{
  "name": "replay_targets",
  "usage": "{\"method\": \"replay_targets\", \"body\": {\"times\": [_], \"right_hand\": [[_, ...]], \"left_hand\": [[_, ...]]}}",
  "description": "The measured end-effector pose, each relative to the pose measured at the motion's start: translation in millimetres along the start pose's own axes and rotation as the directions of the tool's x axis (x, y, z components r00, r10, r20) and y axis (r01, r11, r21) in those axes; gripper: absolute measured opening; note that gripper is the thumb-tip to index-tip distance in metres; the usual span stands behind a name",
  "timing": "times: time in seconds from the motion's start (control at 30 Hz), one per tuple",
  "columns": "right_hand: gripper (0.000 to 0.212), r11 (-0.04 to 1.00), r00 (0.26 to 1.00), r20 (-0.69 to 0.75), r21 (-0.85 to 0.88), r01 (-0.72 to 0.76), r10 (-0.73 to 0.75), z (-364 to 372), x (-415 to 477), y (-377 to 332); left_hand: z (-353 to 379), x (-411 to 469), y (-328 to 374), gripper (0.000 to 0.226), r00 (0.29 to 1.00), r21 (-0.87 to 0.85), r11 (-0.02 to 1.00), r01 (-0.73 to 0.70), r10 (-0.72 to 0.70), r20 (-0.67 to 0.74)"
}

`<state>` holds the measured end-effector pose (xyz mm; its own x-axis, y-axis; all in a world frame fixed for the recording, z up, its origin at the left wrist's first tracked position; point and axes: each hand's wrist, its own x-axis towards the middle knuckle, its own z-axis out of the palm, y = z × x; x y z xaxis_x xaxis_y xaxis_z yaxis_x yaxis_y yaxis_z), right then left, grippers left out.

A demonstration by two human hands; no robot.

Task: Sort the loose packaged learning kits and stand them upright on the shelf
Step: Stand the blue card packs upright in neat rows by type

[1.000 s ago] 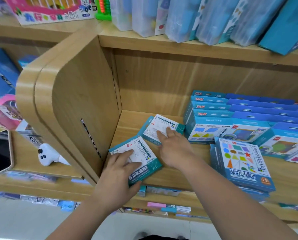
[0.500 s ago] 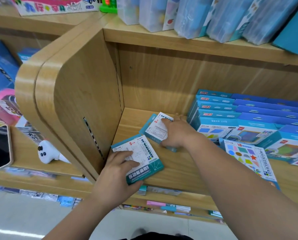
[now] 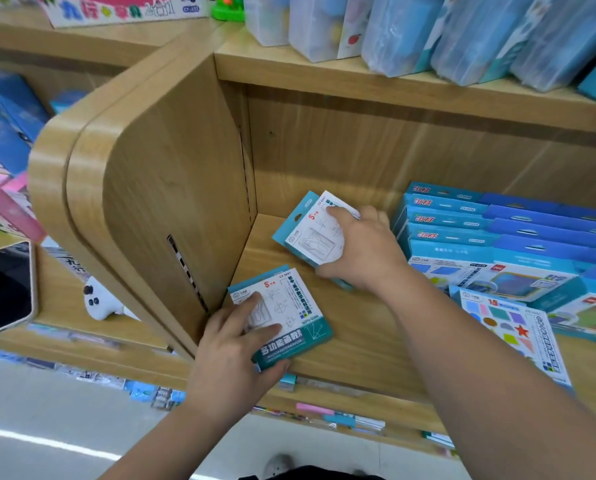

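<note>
Holding two kits: left grip [image 3: 227,355] pinches the near kit [image 3: 300,306] at the shelf [image 3: 355,344] front edge; right grip [image 3: 362,251] clasps the far kit [image 3: 307,233], tilted up. Likely light, flat, stiff, slick-faced; best taken by the edges.

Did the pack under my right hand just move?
Yes: the pack in the right hand has turned and shifted left, away from the blue boxes.

The left hand [image 3: 232,351], nearer the body, grips a flat kit [image 3: 289,317], fingers spread on its face, thumb at its near edge. The right hand [image 3: 362,251] reaches farther forward, fingers curled round a second kit [image 3: 310,233].
</note>
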<state>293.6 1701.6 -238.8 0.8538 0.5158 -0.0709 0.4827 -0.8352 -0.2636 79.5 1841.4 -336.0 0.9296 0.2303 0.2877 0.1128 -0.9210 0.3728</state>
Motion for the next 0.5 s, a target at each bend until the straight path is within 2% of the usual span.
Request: {"method": "replay_targets", "body": {"times": [0.17, 0.3, 0.4, 0.5], "right_hand": [[0.113, 0.992, 0.997, 0.052, 0.114, -0.057, 0.051, -9.7, -32.1, -3.7], [0.110, 0.982, 0.988, 0.112, 0.147, -0.118, 0.102, 3.4, -54.3, -4.0], [0.110, 0.983, 0.978, 0.177, 0.127, -0.134, 0.110, 16.5, -63.6, -5.6], [0.113, 0.987, 0.975, 0.182, 0.084, -0.141, 0.123, 26.3, -67.8, -9.2]], "left_hand": [[2.7, 12.8, 1.0, 0.062, 0.999, -0.134, 0.990, 0.037, -0.034, 0.026], [-0.5, 19.3, -0.5, 0.069, 0.996, -0.326, 0.941, 0.086, -0.074, 0.050], [-4.4, 17.4, 4.3, 0.060, 0.989, -0.462, 0.876, 0.137, -0.144, 0.021], [-7.1, 13.4, 8.5, 0.048, 0.975, -0.504, 0.842, 0.193, -0.222, 0.002]]}}
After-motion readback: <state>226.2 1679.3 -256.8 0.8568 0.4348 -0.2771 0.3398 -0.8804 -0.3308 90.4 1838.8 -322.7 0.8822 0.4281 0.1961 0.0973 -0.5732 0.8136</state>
